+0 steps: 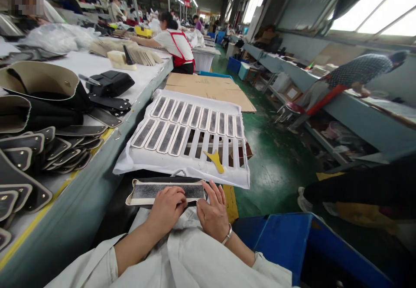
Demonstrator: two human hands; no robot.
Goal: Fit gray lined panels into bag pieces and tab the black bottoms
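Observation:
A bag piece (146,194) with cream edges and a dark grey strip along its middle lies across my lap. My left hand (167,205) rests on its near side, fingers curled over the edge onto the grey strip. At the piece's right end, my right hand (212,212) grips the corner, thumb bent in and the other fingers raised along the edge. My palms hide part of the near edge. Just beyond, a white cloth-covered rack (139,154) carries rows of grey strips with pale borders (177,140). A yellow flat tool (215,161) lies on the rack's open slots.
On the left table (107,149) are black bag bodies (42,84), piled black straps (71,151) and a black case (112,83). Cardboard (208,88) lies behind the rack. A blue bin (273,240) stands at my right. Other people work beyond, one leaning over the right bench (367,106).

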